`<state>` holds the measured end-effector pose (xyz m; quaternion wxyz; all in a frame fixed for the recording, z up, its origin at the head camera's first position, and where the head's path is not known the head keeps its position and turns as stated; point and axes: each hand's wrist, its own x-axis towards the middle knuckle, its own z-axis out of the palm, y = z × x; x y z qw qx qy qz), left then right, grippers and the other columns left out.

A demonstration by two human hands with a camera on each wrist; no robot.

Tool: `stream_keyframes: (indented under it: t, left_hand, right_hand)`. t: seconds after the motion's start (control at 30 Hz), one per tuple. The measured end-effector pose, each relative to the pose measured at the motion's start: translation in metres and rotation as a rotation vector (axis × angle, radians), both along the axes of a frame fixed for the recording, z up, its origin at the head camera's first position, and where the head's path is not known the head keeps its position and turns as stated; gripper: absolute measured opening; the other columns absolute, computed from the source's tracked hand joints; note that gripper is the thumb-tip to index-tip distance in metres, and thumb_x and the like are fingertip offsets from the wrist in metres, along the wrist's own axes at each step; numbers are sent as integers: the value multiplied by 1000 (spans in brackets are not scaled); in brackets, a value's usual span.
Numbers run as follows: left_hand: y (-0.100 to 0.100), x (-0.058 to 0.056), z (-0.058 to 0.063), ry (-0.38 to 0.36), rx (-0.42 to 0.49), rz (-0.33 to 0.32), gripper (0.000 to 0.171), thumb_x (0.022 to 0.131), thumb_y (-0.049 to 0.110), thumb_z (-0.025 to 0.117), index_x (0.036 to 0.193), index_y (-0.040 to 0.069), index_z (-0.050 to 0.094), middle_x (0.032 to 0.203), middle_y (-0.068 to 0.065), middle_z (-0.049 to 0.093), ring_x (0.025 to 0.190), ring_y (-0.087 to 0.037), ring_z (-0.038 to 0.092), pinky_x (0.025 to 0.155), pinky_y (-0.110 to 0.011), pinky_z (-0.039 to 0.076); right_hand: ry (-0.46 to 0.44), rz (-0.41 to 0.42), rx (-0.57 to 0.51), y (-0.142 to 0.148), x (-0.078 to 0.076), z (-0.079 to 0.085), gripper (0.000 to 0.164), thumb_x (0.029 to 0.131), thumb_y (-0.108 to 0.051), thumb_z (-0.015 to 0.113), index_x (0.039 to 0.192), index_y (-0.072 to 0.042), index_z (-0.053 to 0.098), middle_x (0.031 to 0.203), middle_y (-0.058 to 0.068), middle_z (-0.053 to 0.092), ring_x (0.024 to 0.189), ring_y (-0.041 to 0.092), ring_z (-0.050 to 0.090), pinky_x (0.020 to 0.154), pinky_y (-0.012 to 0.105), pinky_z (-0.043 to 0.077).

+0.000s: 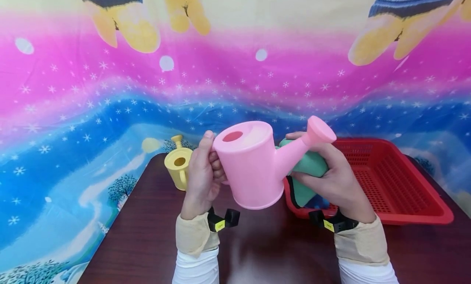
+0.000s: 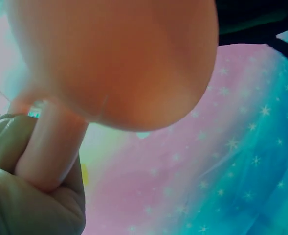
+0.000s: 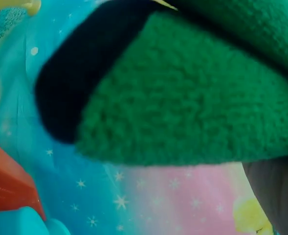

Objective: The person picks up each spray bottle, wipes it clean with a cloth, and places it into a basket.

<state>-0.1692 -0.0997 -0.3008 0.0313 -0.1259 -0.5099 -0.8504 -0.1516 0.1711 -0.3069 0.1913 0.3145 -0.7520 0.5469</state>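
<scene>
My left hand (image 1: 201, 179) grips the handle of a pink toy watering can (image 1: 250, 169), held up over the table with its spout to the right. In the left wrist view the fingers curl round that handle (image 2: 53, 144) beneath the can's rounded body. A folded green cloth (image 1: 312, 165) with a black edge is pinched in my right hand (image 1: 340, 179), behind the can's spout. Up close in the right wrist view, the cloth (image 3: 192, 98) looks fluffy and hangs with its dark edging to the left.
A yellow watering can (image 1: 176, 171) stands at the table's left, partly behind my left hand. On the right lies a red plastic basket (image 1: 416, 216), a blue thing (image 1: 319, 202) showing near its front left corner. Behind the dark wooden table (image 1: 147, 235) hangs a printed snowflake backdrop (image 1: 220, 79).
</scene>
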Motion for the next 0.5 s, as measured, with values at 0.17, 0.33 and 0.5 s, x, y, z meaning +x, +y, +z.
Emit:
stream_keyframes:
  t: [0.17,0.33,0.5]
  left_hand:
    - [3,2,1,67,45,105,57,104,48,50,59,17,33,51,5,29,41,-11,27,41,-22,23]
    - [7,3,1,220,13,254,58,106,39,47,55,15,35,49,1,28,40,-15,23,39,-25,22]
    - [10,4,1,336,-93,405,54,104,29,48,55,7,38,49,-1,31,41,-14,27,41,-25,23]
  right_hand:
    - [114,-110,64,0,-4,-3,74,66,16,83,133,-6,61,137,3,59,118,18,57,87,22,53]
    - [157,-241,-44,-5,-5,-2,68,69,16,81,131,-4,62,140,6,60,120,20,58,85,23,51]
    - [187,-365,-186,-8,-7,-1,64,73,15,79,132,-2,62,139,8,61,121,22,57,86,28,48]
